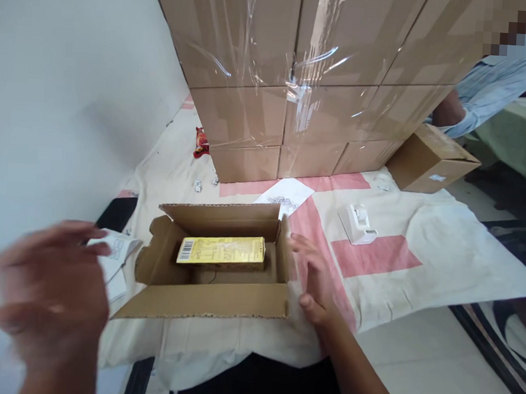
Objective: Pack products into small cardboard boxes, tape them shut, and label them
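An open cardboard box stands in front of me with its flaps raised. Inside lies a yellow printed carton with a barcode on its left end. My left hand, smeared by motion, hovers left of the box with its fingers apart and nothing visible in them. Beside the box's right wall is my right hand, fingers spread and curved toward the cardboard; whether it touches the wall I cannot tell.
Plastic-wrapped cartons are stacked behind. A white label roll holder, a white paper, folded papers, a black object and a red packet lie around. At right, a closed box sits near a person's sleeve.
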Motion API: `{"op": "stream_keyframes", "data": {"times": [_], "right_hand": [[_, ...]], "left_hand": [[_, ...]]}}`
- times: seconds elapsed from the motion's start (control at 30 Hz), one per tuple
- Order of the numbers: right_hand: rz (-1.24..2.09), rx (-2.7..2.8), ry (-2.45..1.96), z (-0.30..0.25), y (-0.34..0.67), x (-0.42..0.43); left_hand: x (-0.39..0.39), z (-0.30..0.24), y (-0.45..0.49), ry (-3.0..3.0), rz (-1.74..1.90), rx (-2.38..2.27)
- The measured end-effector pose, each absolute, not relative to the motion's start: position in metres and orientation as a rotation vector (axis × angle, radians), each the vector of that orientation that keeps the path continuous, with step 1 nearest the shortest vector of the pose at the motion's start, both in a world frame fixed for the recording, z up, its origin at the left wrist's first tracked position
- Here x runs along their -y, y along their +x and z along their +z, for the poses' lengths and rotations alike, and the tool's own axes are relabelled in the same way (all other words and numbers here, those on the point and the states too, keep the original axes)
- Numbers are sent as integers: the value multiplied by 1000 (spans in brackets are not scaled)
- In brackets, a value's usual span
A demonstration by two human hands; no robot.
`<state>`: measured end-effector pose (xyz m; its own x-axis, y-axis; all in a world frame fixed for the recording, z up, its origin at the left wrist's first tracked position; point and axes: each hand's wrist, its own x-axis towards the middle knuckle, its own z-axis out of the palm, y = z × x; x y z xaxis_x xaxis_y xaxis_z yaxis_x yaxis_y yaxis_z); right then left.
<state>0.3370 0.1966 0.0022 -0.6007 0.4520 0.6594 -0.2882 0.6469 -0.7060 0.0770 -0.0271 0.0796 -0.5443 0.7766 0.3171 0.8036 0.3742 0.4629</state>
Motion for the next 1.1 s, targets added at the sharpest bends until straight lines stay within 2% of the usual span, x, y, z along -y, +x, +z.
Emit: {"op": "stream_keyframes", "data": {"times": [0.1,0.17,0.37,0.47,0.57,0.67,0.97,1.1], "right_hand": [[950,2228,-14,14,333,-199],[924,2208,-34,20,326,-200],[1241,1921,-432,30,304,-196],[1364,1952,-413,28,297,-196],[1320,1885,-312,23,293,-200],[1180,1848,-251,21,292,-203],[852,2218,-108,27,306,-211],[810,2275,-124,29,304,-211]], "left_hand": [[24,68,95,-1432,-1034,2539],[18,55,110,-1394,-1159,2510],[8,30,121,-1157,-1745,2298],[4,30,113,-1123,-1930,2412],[3,28,107,-1112,-2016,2400],[7,26,106,-1239,-1845,2353],[-2,74,144,-1475,-628,2331],[-13,79,158,-1467,-382,2341]]}}
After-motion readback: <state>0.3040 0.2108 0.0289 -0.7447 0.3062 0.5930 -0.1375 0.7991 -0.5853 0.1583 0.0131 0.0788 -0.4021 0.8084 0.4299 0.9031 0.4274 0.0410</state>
